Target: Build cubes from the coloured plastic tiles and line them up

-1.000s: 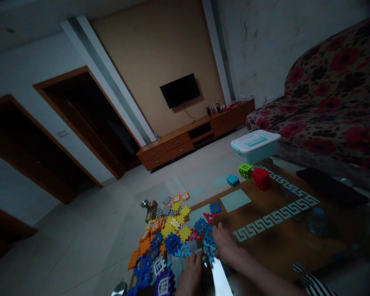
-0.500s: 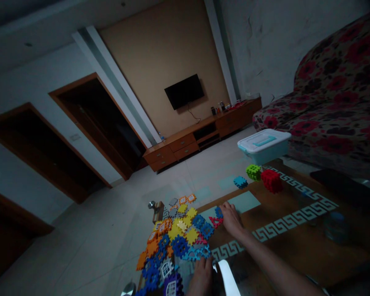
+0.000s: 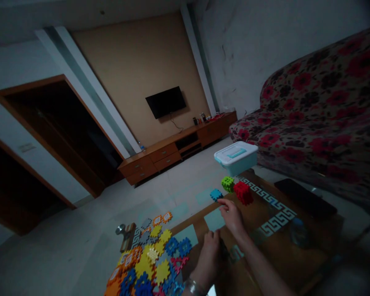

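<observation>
My right hand reaches over the wooden table with its fingers bent. Its fingertips are just by a light blue toothed block; I cannot tell whether they touch it. Lower and nearer is my left hand, its fingers curled together and a bracelet on the wrist. What either hand grips, if anything, is hidden. Left of the hands lies a pile of flat toothed building pieces, among them a yellow piece, a blue piece, a pink triangular frame and an orange piece.
A green block and a red block stand at the table's far end. Beyond them is a lidded turquoise box. A dark flat object and a clear jar are to the right, near a flowered sofa.
The view has swung right. My right hand has left the pile and moved over to the light blue block. My left hand has come up beside it. The small blue piece by my right fingertips is out of sight.
</observation>
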`<state>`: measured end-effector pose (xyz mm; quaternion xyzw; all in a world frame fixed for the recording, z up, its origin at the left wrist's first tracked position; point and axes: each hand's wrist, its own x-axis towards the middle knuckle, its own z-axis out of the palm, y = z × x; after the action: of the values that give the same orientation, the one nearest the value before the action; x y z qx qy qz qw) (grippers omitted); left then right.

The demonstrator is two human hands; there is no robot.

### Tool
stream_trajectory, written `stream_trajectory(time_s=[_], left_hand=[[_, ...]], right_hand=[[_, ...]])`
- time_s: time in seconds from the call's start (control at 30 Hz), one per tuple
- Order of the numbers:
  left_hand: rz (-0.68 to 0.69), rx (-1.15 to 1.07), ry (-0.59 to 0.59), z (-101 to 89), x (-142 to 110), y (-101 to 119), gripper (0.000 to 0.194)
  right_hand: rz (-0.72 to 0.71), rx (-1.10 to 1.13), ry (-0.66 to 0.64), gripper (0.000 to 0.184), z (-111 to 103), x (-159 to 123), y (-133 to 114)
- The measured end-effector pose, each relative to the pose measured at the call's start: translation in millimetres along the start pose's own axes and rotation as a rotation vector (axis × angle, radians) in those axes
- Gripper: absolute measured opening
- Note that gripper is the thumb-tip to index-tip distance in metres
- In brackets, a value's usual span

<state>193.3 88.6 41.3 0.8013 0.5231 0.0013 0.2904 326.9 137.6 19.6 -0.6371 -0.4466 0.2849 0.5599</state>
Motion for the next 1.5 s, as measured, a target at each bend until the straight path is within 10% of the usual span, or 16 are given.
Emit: stream_trajectory(time_s=[0.33,0.7,0.93,1.27,1.5], left_hand=[[-0.075,0.099,0.144,-0.4,132.4,65.5,0.060],[-0.120,0.103,0.151,-2.4,141.3,77.8,0.067],[-0.036,0.019,0.256,-6.8,45.2,52.8,0.098],[-0.230,0.048,0.221,-51.4,-172.4,-81.8,0.086],[-0.416,0.076,0.064,-51.1,-223.4,-149.6,0.097]], right_hand=[[0.053,0.250,0.194,0.035,-64.5,35.3,27.8],[0.071,0.359,0.163,0.036,-72.5,34.9,33.2],[0.082,0.375,0.108,0.036,-55.3,18.3,23.2],[-0.184,0.172,-0.269,0.029,36.3,-64.9,-13.0],[-0.310,0.089,-0.531,0.024,88.3,-122.2,-36.2]])
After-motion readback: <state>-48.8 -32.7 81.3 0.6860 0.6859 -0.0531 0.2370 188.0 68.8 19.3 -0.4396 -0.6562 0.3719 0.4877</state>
